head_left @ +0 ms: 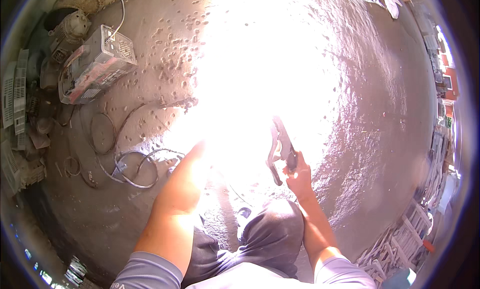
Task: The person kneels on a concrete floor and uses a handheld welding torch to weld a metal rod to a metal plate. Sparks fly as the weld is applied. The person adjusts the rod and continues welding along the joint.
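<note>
My right hand (pixel 299 178) is closed round a dark clamp-like tool (pixel 286 145) with two long arms, to the right of my knee. Its upper end points away from me and fades into strong white glare. My left forearm (pixel 175 189) reaches forward on the left. Where my left hand (pixel 202 153) begins, the glare washes it out, so its fingers and anything in them are hidden. Whatever lies between and beyond my hands is lost in the same light. My bent leg in dark trousers (pixel 275 224) shows below.
A dusty boxy machine (pixel 97 69) with grilles and a cable stands at the far left. Coiled cable (pixel 137 169) lies on the rough grey floor (pixel 165 49). Crates (pixel 17 99) line the left edge. Piled pale frames (pixel 400 239) lie at the right.
</note>
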### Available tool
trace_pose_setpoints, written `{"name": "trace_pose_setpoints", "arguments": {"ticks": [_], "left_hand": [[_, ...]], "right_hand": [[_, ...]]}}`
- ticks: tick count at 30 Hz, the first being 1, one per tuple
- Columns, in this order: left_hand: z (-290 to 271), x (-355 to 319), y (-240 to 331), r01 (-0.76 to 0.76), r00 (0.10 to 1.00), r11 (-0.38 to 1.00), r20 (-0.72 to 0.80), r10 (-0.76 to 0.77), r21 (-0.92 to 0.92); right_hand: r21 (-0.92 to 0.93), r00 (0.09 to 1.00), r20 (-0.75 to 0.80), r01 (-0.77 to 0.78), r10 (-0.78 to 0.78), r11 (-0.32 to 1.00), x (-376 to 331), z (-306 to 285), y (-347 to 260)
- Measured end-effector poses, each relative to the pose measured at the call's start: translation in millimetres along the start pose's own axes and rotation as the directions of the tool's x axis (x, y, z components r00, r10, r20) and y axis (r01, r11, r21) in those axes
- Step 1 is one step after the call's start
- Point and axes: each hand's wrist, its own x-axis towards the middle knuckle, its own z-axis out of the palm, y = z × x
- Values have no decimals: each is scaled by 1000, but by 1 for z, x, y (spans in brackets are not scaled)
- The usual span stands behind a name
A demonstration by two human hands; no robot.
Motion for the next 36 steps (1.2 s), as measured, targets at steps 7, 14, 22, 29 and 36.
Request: {"name": "trace_pose_setpoints", "arguments": {"ticks": [7,14,22,29,36], "left_hand": [[9,2,-2,-8,997,1000,-74,7,-6],[25,-1,-7,-59,970,998,-236,59,8],[21,-3,-6,33,991,999,-132,-29,22],[3,3,-2,35,999,996,-37,-32,84],[-18,7,10,89,995,984,35,-95,151]], "right_hand": [[-80,994,-90,-69,62,994,3,-5,-38],[-60,991,-128,-40,32,997,3,-1,-20],[-101,991,-125,-57,44,993,0,0,-22],[-111,991,-128,-48,34,993,4,3,-24],[-140,995,-89,-58,46,988,7,7,-24]]}}
